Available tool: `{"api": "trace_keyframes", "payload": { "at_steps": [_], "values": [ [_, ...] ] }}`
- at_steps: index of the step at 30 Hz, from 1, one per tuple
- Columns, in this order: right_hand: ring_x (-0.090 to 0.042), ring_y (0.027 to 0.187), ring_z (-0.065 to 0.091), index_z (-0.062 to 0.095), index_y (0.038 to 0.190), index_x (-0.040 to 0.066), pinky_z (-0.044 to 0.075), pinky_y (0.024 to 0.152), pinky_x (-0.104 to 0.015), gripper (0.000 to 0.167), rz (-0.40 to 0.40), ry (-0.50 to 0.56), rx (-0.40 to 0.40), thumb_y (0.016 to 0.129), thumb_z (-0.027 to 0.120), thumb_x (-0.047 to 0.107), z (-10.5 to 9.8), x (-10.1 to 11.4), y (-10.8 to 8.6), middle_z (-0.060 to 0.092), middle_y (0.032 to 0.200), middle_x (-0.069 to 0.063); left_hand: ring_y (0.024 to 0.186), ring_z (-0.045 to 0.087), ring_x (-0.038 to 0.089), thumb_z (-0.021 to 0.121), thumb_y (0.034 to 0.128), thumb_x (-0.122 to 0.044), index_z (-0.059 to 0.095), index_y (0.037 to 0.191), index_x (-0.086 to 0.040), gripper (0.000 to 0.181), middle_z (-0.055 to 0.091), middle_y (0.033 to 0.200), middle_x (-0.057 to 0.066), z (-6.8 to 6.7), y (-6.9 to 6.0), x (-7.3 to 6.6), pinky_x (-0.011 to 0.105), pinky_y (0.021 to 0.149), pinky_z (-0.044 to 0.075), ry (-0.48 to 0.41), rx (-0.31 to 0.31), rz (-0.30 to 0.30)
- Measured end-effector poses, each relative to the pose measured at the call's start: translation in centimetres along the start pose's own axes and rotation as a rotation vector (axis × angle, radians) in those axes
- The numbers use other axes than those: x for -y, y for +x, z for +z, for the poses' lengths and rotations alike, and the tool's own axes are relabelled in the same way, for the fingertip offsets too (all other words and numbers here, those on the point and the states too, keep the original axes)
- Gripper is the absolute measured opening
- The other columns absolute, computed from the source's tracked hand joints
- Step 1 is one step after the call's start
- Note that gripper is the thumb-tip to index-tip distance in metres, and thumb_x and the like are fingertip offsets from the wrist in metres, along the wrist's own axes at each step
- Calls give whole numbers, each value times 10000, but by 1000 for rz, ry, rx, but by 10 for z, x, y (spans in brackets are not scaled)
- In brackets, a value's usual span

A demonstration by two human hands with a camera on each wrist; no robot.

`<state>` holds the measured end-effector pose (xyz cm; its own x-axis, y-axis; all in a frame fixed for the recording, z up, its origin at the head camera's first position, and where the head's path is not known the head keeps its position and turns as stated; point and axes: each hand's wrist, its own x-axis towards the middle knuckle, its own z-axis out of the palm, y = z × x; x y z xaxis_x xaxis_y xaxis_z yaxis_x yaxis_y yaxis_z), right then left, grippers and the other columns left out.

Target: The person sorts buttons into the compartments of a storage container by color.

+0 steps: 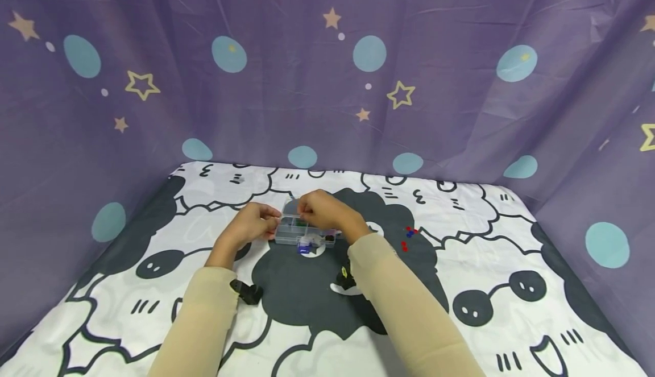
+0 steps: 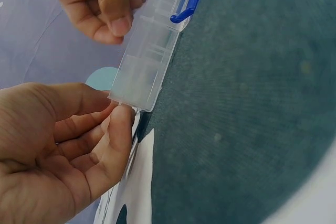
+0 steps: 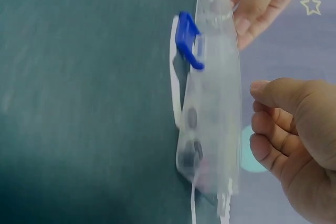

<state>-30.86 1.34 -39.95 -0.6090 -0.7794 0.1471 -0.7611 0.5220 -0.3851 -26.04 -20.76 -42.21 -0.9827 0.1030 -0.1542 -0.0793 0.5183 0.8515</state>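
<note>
We see a white cloth [image 1: 409,303] printed with black-lined cartoon sheep. On its large dark grey patch [image 1: 291,291] rests a clear plastic compartment box [image 1: 287,239] with a blue latch [image 1: 304,249]; to the right lie tiny red pieces [image 1: 404,247] and blue pieces [image 1: 410,234].

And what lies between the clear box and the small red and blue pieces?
In the head view, the right wrist and sleeve cuff, then printed cloth.

No lettering can be read; two curly marks [image 1: 418,197] on the printed cloth [image 1: 517,337] resemble a 3.
</note>
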Motion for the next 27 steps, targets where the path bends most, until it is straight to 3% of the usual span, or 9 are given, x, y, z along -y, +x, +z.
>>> {"api": "trace_keyframes", "payload": {
  "at_steps": [12,18,27],
  "values": [
    [-112,674,499,721,960,22,465,691,-291,135,72,25,4,1020,605,53,-21,-19,-35,637,819,-21,734,672,167,588,1018,-41,662,1232,46,242,663,1028,168,1,-1,-1,286,652,612,6,-17,-16],
    [-120,762,591,735,1002,30,537,732,-310,121,108,-3,0,1011,615,45,-34,-27,-54,694,904,-13,730,668,159,605,1013,-49,657,1240,57,256,671,1015,167,1,-1,0,284,652,611,11,-13,-7],
    [-111,732,609,737,990,18,552,716,-320,98,101,-55,-36,992,643,43,-48,-40,-81,713,884,-25,734,667,154,600,1011,-37,652,1249,67,265,675,1028,177,0,1,1,284,651,612,-3,-7,1]
  ]
}}
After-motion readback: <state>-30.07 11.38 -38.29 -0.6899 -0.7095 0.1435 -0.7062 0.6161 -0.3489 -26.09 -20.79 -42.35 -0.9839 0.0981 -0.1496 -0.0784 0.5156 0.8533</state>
